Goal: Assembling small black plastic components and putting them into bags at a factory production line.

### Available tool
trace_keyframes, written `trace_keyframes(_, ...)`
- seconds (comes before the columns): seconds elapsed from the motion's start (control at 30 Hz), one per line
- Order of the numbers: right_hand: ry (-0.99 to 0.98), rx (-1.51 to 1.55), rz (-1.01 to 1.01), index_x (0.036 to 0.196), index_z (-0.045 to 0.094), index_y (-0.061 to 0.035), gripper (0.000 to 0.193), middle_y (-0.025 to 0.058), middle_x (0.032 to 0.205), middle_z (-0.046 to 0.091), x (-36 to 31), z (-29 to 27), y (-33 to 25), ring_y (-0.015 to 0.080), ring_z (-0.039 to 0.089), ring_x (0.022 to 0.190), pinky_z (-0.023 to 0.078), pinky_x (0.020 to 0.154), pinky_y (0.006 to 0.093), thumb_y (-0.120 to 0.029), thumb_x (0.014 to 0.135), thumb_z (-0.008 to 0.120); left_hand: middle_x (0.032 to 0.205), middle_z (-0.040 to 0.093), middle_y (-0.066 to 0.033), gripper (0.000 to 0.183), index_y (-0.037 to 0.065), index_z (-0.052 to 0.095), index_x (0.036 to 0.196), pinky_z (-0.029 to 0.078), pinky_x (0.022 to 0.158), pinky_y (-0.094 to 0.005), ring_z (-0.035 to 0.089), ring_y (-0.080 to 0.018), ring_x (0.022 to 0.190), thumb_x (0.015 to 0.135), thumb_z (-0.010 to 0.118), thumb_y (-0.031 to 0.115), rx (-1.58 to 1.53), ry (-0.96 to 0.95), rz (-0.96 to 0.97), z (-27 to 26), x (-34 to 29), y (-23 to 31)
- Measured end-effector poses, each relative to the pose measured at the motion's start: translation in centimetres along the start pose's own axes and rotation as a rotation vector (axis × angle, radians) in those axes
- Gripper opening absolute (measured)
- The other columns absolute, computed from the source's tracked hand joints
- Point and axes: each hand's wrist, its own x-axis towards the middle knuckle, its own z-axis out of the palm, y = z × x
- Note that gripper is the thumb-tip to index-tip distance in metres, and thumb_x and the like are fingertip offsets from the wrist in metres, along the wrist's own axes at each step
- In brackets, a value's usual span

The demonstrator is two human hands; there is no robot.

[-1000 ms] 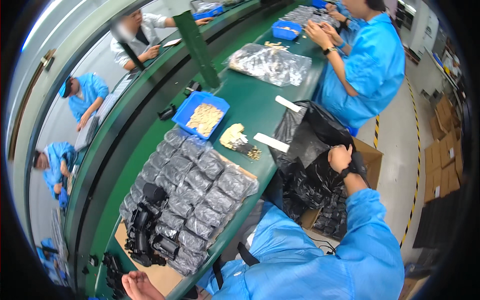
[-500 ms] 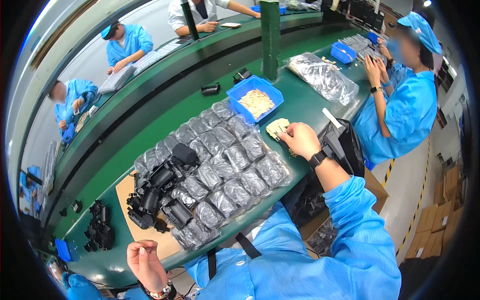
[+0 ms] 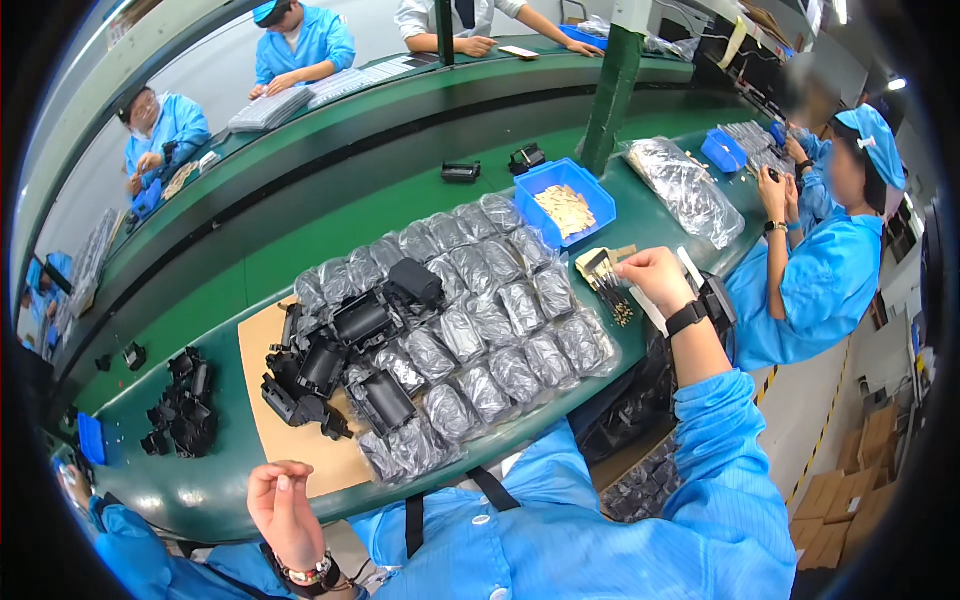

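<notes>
My right hand (image 3: 660, 279), with a dark band at its wrist, is closed in a pinch beside a small pile of thin black pieces with gold-coloured ends (image 3: 610, 285). The pile lies on a cream-coloured pad (image 3: 592, 257); anything between those fingertips is too small to make out. Off the table's front edge, my left hand (image 3: 285, 512) is raised with thumb and fingers drawn together, their contents hidden. Between my hands lie rows of clear-bagged dark parts (image 3: 462, 335). Loose black plastic housings (image 3: 362, 320) rest on their left end and on brown cardboard (image 3: 258, 370).
A blue bin (image 3: 608, 205) of small cream pieces stands behind the pad, near a green post (image 3: 612, 100). More black housings (image 3: 186, 405) sit at left. Plastic-wrapped stock (image 3: 690, 190) lies at right, near a co-worker (image 3: 825, 240). Below the table edge is an open box (image 3: 645, 485).
My right hand has drawn back slightly from the cream pad, uncovering the black pieces. My left hand stays pinched near the front edge. The whole view has shifted, moving the table's things rightward in it.
</notes>
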Motion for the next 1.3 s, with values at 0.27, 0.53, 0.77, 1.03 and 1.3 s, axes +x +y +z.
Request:
trace_keyframes(0.27, 0.055, -0.297, -0.074, 0.076, 0.067, 0.0046, 0.019, 0.0076, 0.055, 0.059, -1.0, 0.8, -1.6, 0.0107, 0.053, 0.054, 0.042, 0.053, 0.0287, -0.014, 0.076, 0.067, 0.092, 0.061, -0.0156, 0.009, -0.001, 0.053, 0.092, 0.043, 0.082, -0.0338, 0.058, -0.022, 0.086, 0.085, 0.054, 0.003, 0.068, -0.136, -0.013, 2.2, 0.3, -0.8)
trace_keyframes(0.53, 0.189, -0.078, -0.394, 0.084, 0.068, 0.0028, 0.014, 0.0106, 0.069, 0.066, -4.3, 1.1, -4.6, 0.0106, 0.059, 0.062, 0.045, 0.057, 0.0264, -0.01, 0.079, 0.065, 0.091, 0.062, -0.015, 0.006, 0.0, 0.054, 0.089, 0.043, 0.085, -0.0338, 0.058, -0.0217, 0.087, 0.085, 0.054, 0.004, 0.228, -0.199, -0.016, 3.8, 0.0, -0.6)
trace_keyframes(0.77, -0.739, 0.346, -0.268, 0.088, 0.067, 0.0024, 0.011, 0.0057, 0.077, 0.067, -15.0, 9.1, -12.3, 0.0064, 0.06, 0.069, 0.048, 0.062, 0.0209, -0.002, 0.078, 0.065, 0.101, 0.062, -0.0101, 0.033, -0.003, 0.053, 0.117, 0.045, 0.081, -0.0264, 0.057, -0.0152, 0.096, 0.084, 0.057, -0.002, 0.034, -0.527, -0.238, 8.9, -0.2, -2.2)
trace_keyframes(1.03, -0.079, -0.066, -0.903, 0.095, 0.063, -0.0016, 0.03, 0.0095, 0.089, 0.063, -18.8, 11.5, -12.7, 0.0254, 0.06, 0.078, 0.048, 0.071, 0.0338, -0.009, 0.068, 0.074, 0.091, 0.062, -0.0093, 0.013, -0.006, 0.06, 0.097, 0.049, 0.075, -0.0239, 0.06, -0.0124, 0.084, 0.084, 0.058, -0.003, -0.076, -0.353, -0.275, 9.5, -0.2, -3.3)
trace_keyframes(1.3, -0.434, 0.127, -0.715, 0.1, 0.063, 0.0028, 0.024, 0.0172, 0.104, 0.062, -18.0, 13.2, -12.9, 0.0292, 0.062, 0.089, 0.05, 0.076, 0.0319, -0.007, 0.078, 0.065, 0.093, 0.06, -0.0134, 0.013, -0.007, 0.061, 0.087, 0.048, 0.078, -0.0259, 0.059, -0.0165, 0.088, 0.077, 0.059, -0.013, 0.228, -0.47, -0.042, 9.6, 0.3, -3.1)
